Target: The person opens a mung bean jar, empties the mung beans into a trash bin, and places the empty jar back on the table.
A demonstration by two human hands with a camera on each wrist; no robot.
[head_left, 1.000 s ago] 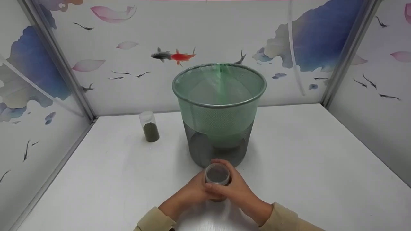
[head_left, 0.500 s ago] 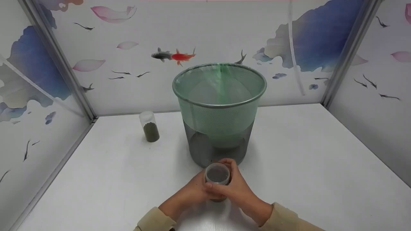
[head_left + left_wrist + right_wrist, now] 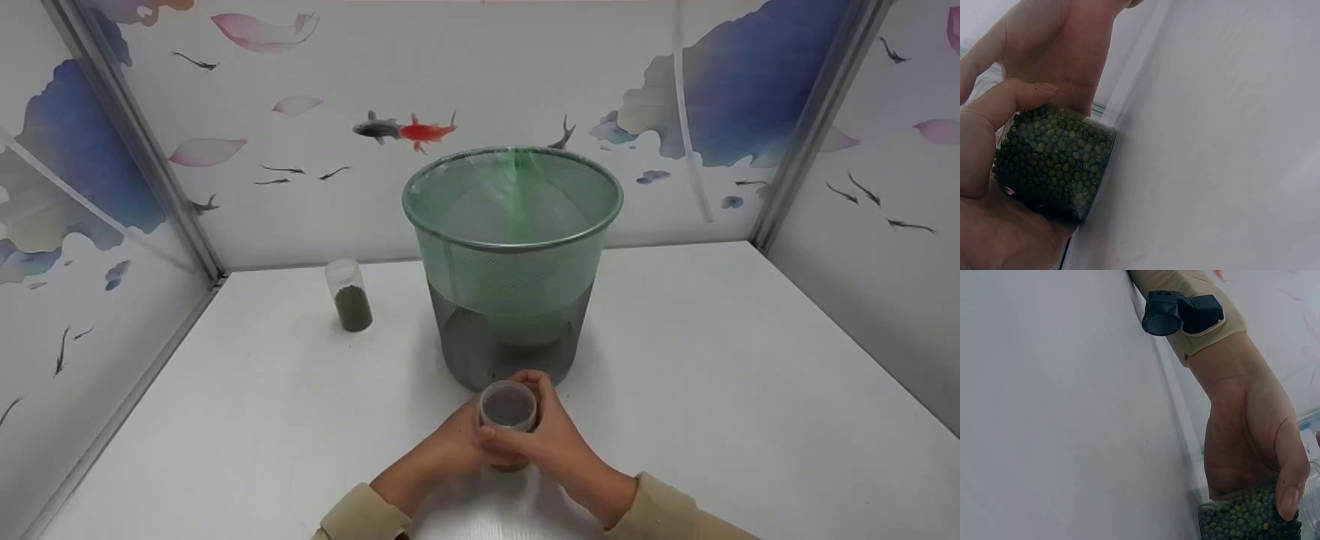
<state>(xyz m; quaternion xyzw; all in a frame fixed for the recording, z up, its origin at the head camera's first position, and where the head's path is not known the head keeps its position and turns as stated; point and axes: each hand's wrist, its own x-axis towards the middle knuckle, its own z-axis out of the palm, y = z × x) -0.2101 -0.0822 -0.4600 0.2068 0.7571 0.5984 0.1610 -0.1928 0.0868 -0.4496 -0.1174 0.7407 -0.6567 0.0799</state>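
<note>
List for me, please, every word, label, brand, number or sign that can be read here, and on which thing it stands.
There is no readable text in these pictures.
Held jar: no label visible.
Other jar: no label visible.
Mesh bin and green liner: no lettering visible.
Back wall: decorative pictures, no letters.
Black wrist device: no marking that I can read.

Wrists [image 3: 401, 480] apart, angled inward, left fingers [image 3: 999, 104] curled, right fingers [image 3: 543, 394] (thumb [image 3: 514, 442] pointing leftward) curled
</note>
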